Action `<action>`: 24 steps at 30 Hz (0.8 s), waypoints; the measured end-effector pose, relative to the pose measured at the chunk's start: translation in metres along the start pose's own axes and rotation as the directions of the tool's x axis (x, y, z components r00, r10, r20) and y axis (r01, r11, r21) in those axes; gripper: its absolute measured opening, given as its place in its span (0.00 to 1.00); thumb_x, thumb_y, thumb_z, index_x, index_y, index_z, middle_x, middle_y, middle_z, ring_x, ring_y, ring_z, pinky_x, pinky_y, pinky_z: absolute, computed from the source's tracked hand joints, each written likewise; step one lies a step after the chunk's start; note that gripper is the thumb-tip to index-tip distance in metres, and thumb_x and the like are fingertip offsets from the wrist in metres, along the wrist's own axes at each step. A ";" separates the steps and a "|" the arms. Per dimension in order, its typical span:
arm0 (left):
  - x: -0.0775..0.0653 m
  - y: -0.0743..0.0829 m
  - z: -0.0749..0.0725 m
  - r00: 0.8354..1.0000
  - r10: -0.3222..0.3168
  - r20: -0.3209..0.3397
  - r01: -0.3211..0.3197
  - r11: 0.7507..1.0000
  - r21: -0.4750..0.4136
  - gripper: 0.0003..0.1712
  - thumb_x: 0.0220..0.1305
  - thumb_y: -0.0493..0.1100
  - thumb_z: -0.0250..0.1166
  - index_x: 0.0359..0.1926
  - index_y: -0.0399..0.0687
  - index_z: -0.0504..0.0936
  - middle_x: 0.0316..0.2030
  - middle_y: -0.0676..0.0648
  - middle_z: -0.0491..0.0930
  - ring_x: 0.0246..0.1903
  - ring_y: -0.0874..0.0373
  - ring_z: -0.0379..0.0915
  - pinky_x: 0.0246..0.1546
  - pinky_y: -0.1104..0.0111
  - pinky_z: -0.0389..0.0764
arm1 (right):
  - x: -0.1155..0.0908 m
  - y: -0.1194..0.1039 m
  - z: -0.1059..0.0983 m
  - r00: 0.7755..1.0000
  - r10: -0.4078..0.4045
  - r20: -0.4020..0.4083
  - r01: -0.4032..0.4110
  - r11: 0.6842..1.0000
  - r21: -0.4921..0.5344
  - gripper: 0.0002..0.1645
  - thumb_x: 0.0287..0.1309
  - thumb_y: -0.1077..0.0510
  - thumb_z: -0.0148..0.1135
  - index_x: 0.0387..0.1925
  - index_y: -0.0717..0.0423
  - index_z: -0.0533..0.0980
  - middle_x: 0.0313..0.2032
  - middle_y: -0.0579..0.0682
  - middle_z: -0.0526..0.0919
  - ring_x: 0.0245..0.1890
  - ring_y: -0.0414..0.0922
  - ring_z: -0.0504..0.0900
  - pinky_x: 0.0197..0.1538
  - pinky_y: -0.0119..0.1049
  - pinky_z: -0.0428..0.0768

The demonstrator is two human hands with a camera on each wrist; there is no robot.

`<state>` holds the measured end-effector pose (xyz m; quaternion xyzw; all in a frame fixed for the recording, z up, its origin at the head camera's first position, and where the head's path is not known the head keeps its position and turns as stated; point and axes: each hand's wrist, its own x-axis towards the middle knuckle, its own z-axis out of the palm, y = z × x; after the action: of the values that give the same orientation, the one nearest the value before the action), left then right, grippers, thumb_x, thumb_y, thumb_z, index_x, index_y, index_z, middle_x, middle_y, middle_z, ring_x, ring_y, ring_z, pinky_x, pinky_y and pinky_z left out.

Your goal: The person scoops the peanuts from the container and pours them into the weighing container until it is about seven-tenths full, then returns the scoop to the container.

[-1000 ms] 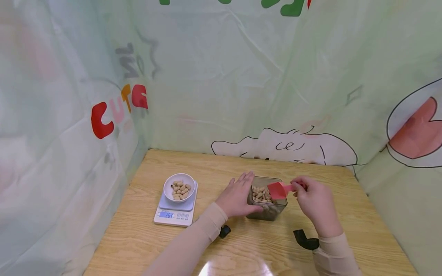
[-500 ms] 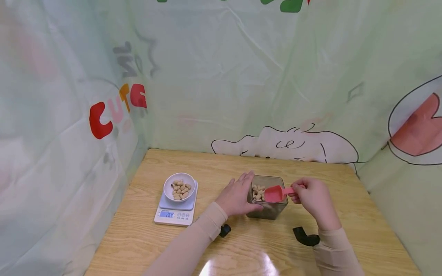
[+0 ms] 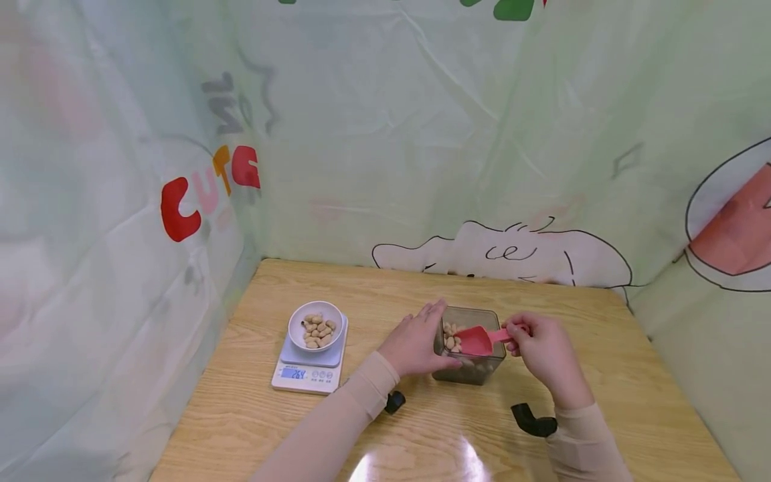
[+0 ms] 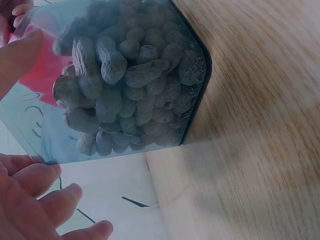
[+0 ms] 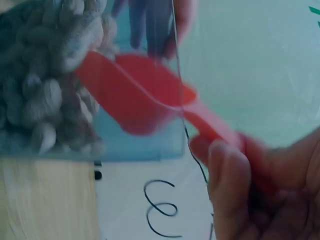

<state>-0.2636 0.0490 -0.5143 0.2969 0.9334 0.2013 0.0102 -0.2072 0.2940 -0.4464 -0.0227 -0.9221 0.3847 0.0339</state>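
A see-through dark plastic container with peanuts in it stands on the table. My left hand holds it from the left side, the thumb along the near wall and the fingers toward the far side. In my right hand the handle of a red scoop is pinched between thumb and fingers. Inside the container's mouth, the scoop's blade slants down, its front edge against the peanuts. To the left, a white bowl of peanuts rests on a digital kitchen scale with a lit display.
A wooden table carries everything. Printed fabric hangs behind it and on both sides. Black curved pieces show beside both wrists.
The red scoop has moved left and down, from over the container's right rim into the peanuts. My left hand keeps its hold on the container. The bowl and scale stay put.
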 end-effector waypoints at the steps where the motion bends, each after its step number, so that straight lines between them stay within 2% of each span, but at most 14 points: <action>1: 0.000 0.000 0.000 1.000 0.000 0.000 0.000 1.000 0.000 0.70 0.60 0.79 0.70 0.88 0.54 0.46 0.85 0.47 0.57 0.83 0.51 0.60 0.80 0.49 0.70 | -0.001 0.000 0.000 0.999 -0.044 -0.002 0.044 0.998 -0.038 0.11 0.78 0.65 0.57 0.46 0.65 0.85 0.32 0.57 0.88 0.28 0.45 0.84 0.27 0.32 0.81; 5: 0.000 0.001 0.001 1.000 -0.001 -0.003 0.001 1.000 -0.001 0.70 0.59 0.79 0.70 0.88 0.55 0.47 0.85 0.47 0.58 0.82 0.51 0.61 0.79 0.51 0.71 | -0.004 -0.002 -0.001 0.986 -0.165 0.009 0.165 0.978 -0.127 0.10 0.76 0.67 0.59 0.41 0.59 0.85 0.28 0.53 0.86 0.27 0.44 0.79 0.26 0.32 0.76; 8: 0.000 0.001 -0.001 1.000 0.001 -0.007 -0.001 1.000 0.012 0.70 0.59 0.79 0.70 0.88 0.54 0.48 0.85 0.46 0.59 0.82 0.51 0.62 0.79 0.51 0.72 | -0.004 -0.003 -0.002 0.988 -0.153 0.027 0.155 0.980 -0.123 0.10 0.77 0.67 0.59 0.41 0.60 0.85 0.28 0.53 0.85 0.26 0.42 0.77 0.25 0.33 0.75; 14: 0.000 0.002 -0.003 1.000 -0.004 -0.017 0.005 0.999 0.046 0.70 0.57 0.81 0.70 0.87 0.53 0.51 0.82 0.42 0.64 0.77 0.48 0.71 0.76 0.53 0.76 | -0.003 -0.006 -0.002 0.999 0.016 0.030 -0.014 0.999 -0.043 0.13 0.78 0.63 0.56 0.47 0.67 0.84 0.30 0.58 0.87 0.25 0.43 0.82 0.25 0.34 0.79; 19: 0.000 0.003 -0.004 1.000 -0.012 -0.017 0.012 0.999 0.038 0.70 0.56 0.81 0.71 0.87 0.52 0.53 0.81 0.40 0.66 0.69 0.44 0.80 0.72 0.54 0.80 | 0.003 -0.011 0.001 0.984 0.178 0.006 -0.178 0.983 0.050 0.18 0.78 0.60 0.55 0.50 0.71 0.83 0.30 0.55 0.88 0.26 0.41 0.85 0.29 0.33 0.85; 22: -0.001 0.003 -0.004 1.000 -0.013 -0.021 0.014 0.999 0.038 0.69 0.57 0.80 0.72 0.86 0.52 0.53 0.81 0.40 0.66 0.67 0.44 0.81 0.71 0.54 0.81 | 0.006 -0.013 0.003 0.973 0.229 -0.001 -0.228 0.970 0.088 0.20 0.79 0.59 0.54 0.52 0.73 0.82 0.29 0.53 0.88 0.26 0.39 0.85 0.30 0.32 0.86; 24: -0.001 0.003 -0.004 1.000 -0.010 -0.023 0.011 0.999 0.043 0.69 0.57 0.79 0.72 0.86 0.51 0.53 0.81 0.40 0.67 0.68 0.44 0.81 0.71 0.54 0.81 | 0.006 -0.013 0.003 0.974 0.226 -0.009 -0.225 0.970 0.095 0.20 0.79 0.59 0.54 0.52 0.74 0.82 0.29 0.54 0.89 0.25 0.39 0.85 0.29 0.31 0.86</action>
<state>-0.2619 0.0495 -0.5098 0.2898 0.9392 0.1842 -0.0057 -0.2137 0.2826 -0.4390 -0.1296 -0.8942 0.4284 0.0001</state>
